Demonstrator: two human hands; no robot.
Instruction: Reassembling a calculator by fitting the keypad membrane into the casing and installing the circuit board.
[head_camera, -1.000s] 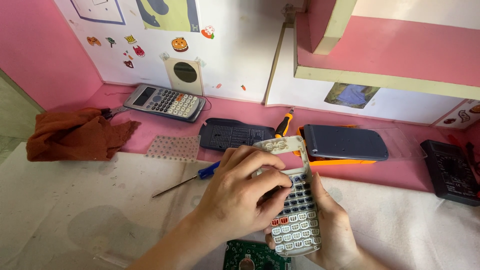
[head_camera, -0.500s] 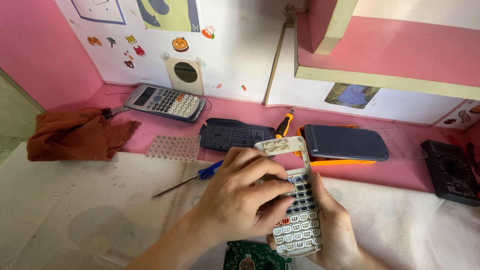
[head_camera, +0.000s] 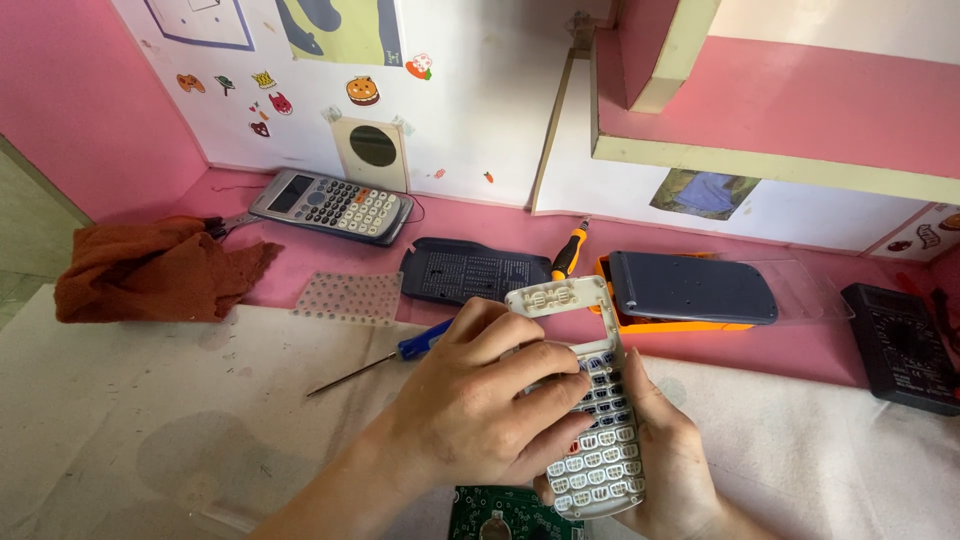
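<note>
My left hand (head_camera: 470, 405) lies over the upper part of a grey calculator front shell (head_camera: 597, 430) with white keys showing through it. Its fingers press on the key area. My right hand (head_camera: 672, 462) cradles the same shell from below and behind. The shell's empty display frame (head_camera: 556, 296) sticks out above my fingers. A green circuit board (head_camera: 497, 515) lies just below my left hand on the cloth.
A blue-handled screwdriver (head_camera: 385, 358) lies left of my hands. Behind are a clear dotted key membrane (head_camera: 347, 297), a dark back cover (head_camera: 472, 272), an orange-handled screwdriver (head_camera: 568, 255), a dark case on an orange tray (head_camera: 690, 290), a whole calculator (head_camera: 330, 205), a rust cloth (head_camera: 150, 268) and a black multimeter (head_camera: 900, 345).
My left fingers have shifted slightly on the keypad and the shell has tipped a little. Everything else lies where it was.
</note>
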